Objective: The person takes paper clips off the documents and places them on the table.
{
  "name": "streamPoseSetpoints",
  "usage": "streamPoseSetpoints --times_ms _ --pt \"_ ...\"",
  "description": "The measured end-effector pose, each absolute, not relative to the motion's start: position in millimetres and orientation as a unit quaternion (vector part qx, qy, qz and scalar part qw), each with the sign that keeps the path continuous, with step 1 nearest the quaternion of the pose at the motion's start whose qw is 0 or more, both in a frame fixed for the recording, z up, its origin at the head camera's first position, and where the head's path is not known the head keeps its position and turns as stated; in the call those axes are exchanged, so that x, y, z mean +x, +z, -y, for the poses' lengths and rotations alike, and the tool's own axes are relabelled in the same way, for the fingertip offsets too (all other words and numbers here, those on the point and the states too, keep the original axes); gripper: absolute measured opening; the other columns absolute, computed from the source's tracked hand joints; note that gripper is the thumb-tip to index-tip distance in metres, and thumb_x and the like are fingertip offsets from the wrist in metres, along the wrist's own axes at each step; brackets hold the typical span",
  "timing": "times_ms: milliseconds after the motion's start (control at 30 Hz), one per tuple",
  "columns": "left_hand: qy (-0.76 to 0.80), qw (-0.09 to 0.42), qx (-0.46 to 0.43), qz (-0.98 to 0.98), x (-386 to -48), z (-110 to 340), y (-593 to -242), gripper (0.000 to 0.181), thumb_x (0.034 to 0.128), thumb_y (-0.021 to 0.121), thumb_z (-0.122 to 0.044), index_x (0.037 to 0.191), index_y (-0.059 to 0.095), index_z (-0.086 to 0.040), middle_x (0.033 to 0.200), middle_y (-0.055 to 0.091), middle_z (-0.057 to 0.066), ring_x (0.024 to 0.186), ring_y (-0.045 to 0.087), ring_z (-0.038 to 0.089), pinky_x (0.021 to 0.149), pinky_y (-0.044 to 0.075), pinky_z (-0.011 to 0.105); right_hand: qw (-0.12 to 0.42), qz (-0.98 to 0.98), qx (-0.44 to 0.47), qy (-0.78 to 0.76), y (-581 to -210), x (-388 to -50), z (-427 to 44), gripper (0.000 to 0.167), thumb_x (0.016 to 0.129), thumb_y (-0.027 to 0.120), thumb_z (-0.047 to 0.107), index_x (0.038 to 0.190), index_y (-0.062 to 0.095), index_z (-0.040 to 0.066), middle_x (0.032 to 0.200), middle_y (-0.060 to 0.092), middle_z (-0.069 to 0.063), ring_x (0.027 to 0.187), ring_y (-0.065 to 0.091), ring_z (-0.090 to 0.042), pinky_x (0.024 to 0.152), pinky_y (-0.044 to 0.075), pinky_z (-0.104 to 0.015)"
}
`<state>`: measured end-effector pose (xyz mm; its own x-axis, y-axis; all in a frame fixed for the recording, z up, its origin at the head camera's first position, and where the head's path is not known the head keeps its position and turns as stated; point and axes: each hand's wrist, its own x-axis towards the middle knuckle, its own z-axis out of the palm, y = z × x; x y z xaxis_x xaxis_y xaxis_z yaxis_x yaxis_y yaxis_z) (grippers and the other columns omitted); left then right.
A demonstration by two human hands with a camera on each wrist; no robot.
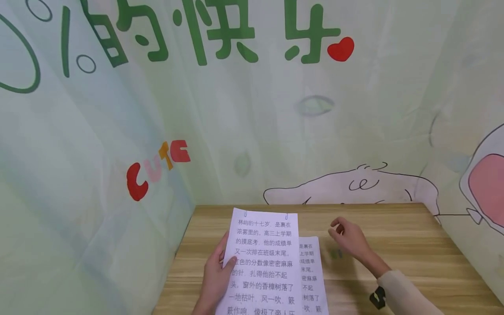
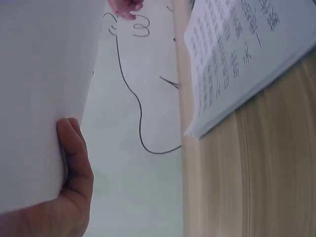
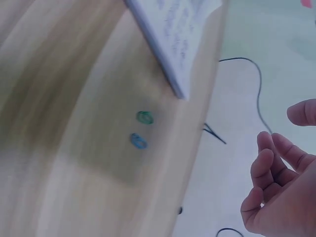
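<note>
Printed paper (image 1: 261, 262) with two clips (image 1: 286, 216) along its top edge is held upright by my left hand (image 1: 215, 273), thumb on the front and fingers behind. How many sheets it has, I cannot tell. In the left wrist view its blank back (image 2: 39, 98) faces the camera, with the fingers bent at the edge. My right hand (image 1: 348, 240) hovers above the table to the right, fingers loosely bent and thumb apart, holding nothing. Below it lie a green paper clip (image 3: 145, 117) and a blue paper clip (image 3: 138, 141).
A stack of printed sheets (image 1: 313, 275) lies on the wooden table (image 1: 413, 245), partly hidden behind the held paper. A printed cloth backdrop (image 1: 244, 131) stands behind the table's far edge and along its sides. A black band (image 1: 378, 298) shows at the right wrist.
</note>
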<state>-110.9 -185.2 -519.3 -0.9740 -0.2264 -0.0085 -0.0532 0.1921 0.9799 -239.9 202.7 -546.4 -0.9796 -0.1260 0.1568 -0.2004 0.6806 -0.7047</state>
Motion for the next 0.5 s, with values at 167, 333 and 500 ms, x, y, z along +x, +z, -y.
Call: streamPoseSetpoints --times_ms 167,333,500 --pt "-0.644 0.062 0.074 0.759 -110 174 -522 0.078 0.0999 0.060 0.007 0.164 0.040 -0.033 0.150 0.061 0.017 0.094 0.076 0.023 0.072 0.069 0.033 0.047 0.905 0.107 0.409 -535 -241 -200 0.018 0.103 0.066 0.018 0.113 0.069 0.004 0.089 0.067 -0.005 0.078 0.056 -0.018 0.062 0.049 -0.026" --pt "-0.658 0.054 0.069 0.748 -107 162 -522 0.078 0.0997 0.060 0.007 0.164 0.039 -0.032 0.147 0.062 0.019 0.092 0.077 0.024 0.072 0.069 0.034 0.025 0.890 0.118 0.440 -523 -244 -196 0.021 0.108 0.059 0.022 0.118 0.069 0.006 0.097 0.070 -0.006 0.089 0.062 -0.019 0.070 0.054 -0.026" --pt "-0.670 0.048 0.057 0.738 -102 150 -519 0.077 0.1007 0.059 0.006 0.164 0.038 -0.032 0.149 0.060 0.021 0.093 0.077 0.024 0.073 0.069 0.033 0.033 0.875 0.146 0.461 -510 -246 -191 0.029 0.112 0.052 0.026 0.121 0.069 0.004 0.097 0.072 -0.006 0.091 0.066 -0.021 0.075 0.057 -0.029"
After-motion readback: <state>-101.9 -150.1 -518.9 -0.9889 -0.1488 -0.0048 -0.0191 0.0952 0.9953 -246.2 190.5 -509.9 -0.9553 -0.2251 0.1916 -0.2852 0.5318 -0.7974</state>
